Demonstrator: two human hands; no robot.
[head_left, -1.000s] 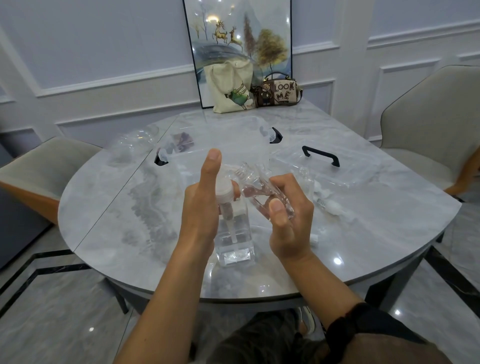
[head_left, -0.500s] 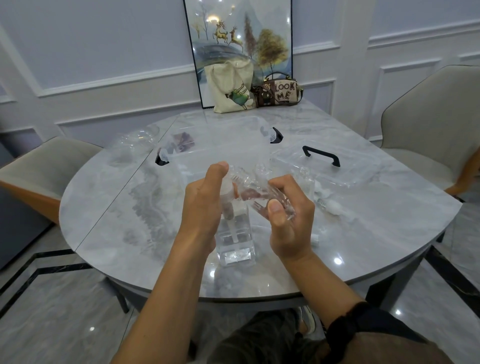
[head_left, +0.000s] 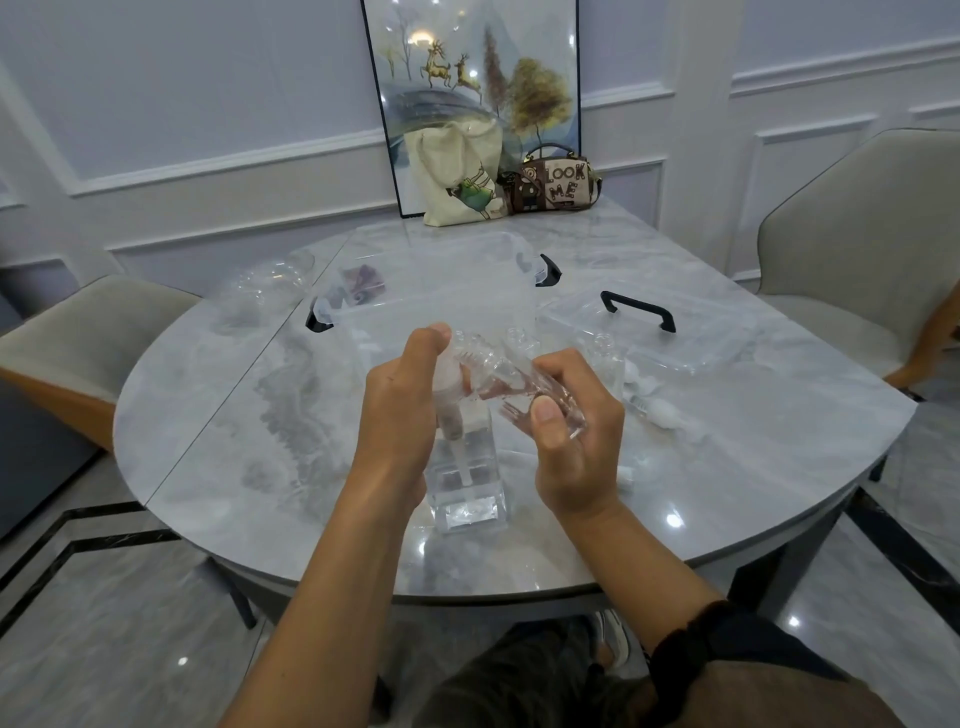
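A clear square pump bottle (head_left: 467, 483) stands upright on the marble table (head_left: 260, 467), close to the front edge. My left hand (head_left: 400, 410) grips its upper part, and the thumb presses down on the white pump head (head_left: 448, 376). My right hand (head_left: 576, 431) holds a small clear bottle (head_left: 511, 382) tilted on its side, its threaded open neck pointing left at the pump's nozzle. Thumb and fingers are curled round that small bottle.
Behind my hands are a clear storage box (head_left: 431, 296) with black latches and its lid (head_left: 639, 317) with a black handle. Small empty bottles (head_left: 605, 353) and white caps (head_left: 660, 410) lie at the right. A tote bag (head_left: 457, 176), a handbag (head_left: 556, 184), and chairs on both sides.
My left thumb, raised straight up a second ago, has come down onto the pump head. The right hand and its small bottle have barely moved.
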